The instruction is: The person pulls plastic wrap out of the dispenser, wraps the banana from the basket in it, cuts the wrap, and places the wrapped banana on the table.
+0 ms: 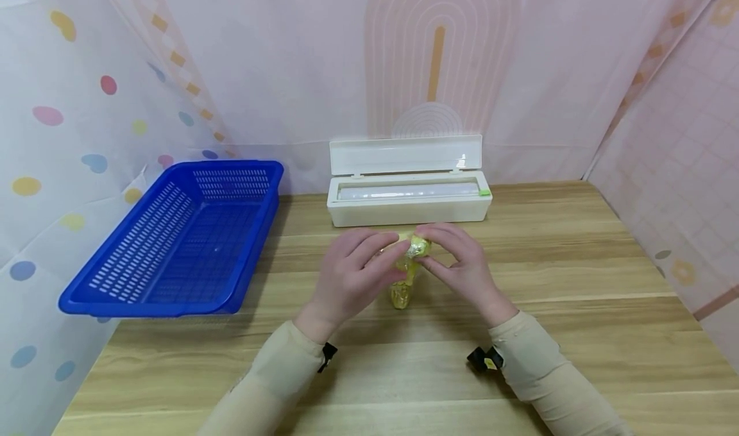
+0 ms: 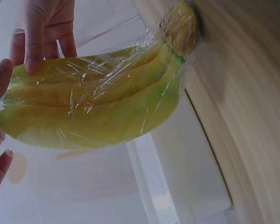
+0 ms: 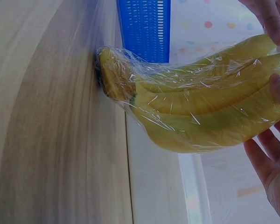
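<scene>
A bunch of bananas (image 2: 107, 100), covered in clear cling film (image 3: 196, 121), stands upright with its brown stem end (image 3: 117, 79) down at the table. The film lies creased and shiny over the fruit. My right hand (image 1: 462, 263) grips the upper part of the bunch, thumb in front and fingers behind. On the other side my left hand (image 1: 346, 272) holds at the banana tips, where film bunches by its fingertips. From above, the hands cover much of the bunch, and only the tips and the yellow stem end (image 1: 399, 296) show.
Behind the hands stands a white cling film box (image 1: 410, 215), its lid (image 1: 404, 156) raised and a film roll (image 1: 410, 191) inside. A blue slotted basket (image 1: 254, 250) sits at the left on the wooden table (image 1: 577, 295). Patterned curtains (image 1: 288, 58) hang around the table.
</scene>
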Motion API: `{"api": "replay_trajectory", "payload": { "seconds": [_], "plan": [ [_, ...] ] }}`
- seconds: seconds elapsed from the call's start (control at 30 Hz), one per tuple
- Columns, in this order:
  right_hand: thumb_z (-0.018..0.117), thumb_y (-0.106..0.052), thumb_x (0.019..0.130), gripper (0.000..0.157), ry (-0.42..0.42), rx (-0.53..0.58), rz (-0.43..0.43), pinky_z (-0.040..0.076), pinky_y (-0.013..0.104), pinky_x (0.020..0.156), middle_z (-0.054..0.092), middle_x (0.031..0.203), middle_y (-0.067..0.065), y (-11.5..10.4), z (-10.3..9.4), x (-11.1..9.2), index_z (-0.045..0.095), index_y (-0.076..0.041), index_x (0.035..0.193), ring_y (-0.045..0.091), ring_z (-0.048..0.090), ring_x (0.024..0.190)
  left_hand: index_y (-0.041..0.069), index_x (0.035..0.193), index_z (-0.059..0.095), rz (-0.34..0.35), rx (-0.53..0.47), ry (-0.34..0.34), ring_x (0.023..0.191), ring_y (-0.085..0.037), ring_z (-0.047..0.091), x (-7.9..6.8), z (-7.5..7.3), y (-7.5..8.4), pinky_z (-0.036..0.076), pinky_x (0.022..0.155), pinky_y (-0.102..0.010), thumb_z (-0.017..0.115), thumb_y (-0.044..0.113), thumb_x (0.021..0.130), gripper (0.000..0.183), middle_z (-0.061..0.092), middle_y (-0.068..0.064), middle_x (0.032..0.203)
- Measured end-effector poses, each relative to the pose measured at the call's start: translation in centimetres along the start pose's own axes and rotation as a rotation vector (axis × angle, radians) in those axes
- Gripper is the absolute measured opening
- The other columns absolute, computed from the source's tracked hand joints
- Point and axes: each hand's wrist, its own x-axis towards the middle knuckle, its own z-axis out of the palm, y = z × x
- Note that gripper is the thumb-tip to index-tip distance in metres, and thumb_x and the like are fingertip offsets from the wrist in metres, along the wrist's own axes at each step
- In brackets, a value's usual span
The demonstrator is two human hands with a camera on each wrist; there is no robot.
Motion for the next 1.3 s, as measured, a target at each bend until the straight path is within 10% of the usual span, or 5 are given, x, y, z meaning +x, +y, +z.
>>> {"api": "replay_trajectory", "payload": {
  "seconds": [0.4, 0.7, 1.3],
  "plan": [
    [0.081, 0.008, 0.073, 0.046, -0.016, -0.004, 0.028, 0.046, 0.032, 0.102, 0.067, 0.117, 0.012, -0.2, 0.0, 0.0, 0.068, -0.005, 0.115, 0.027, 0.060, 0.112, 0.009, 0.111, 0.070, 0.180, 0.100, -0.038, 0.075, -0.016, 0.060, 1.4, 0.2, -1.2, 0.051, 0.061, -0.026, 0.076, 0.032, 0.087, 0.035, 0.066, -0.002, 0.091],
    [0.082, 0.008, 0.072, 0.045, -0.009, 0.001, -0.001, 0.046, 0.032, 0.101, 0.068, 0.116, 0.013, -0.2, 0.0, 0.1, 0.068, -0.003, 0.114, 0.029, 0.061, 0.111, 0.007, 0.096, 0.065, 0.192, 0.018, -0.078, 0.057, -0.012, 0.049, 2.7, 0.2, -1.9, 0.039, 0.046, -0.022, 0.061, 0.022, 0.100, 0.015, 0.062, 0.000, 0.079],
    [0.080, 0.012, 0.069, 0.049, -0.034, 0.037, -0.079, 0.047, 0.035, 0.101, 0.065, 0.116, 0.020, 0.2, -0.2, -0.2, 0.067, -0.001, 0.115, 0.036, 0.060, 0.107, 0.006, 0.085, 0.072, -0.304, -0.589, -0.395, 0.063, -0.007, 0.050, 3.7, 0.9, -3.9, 0.045, 0.057, -0.022, 0.074, 0.007, 0.088, 0.005, 0.064, 0.003, 0.075]
  ]
}}
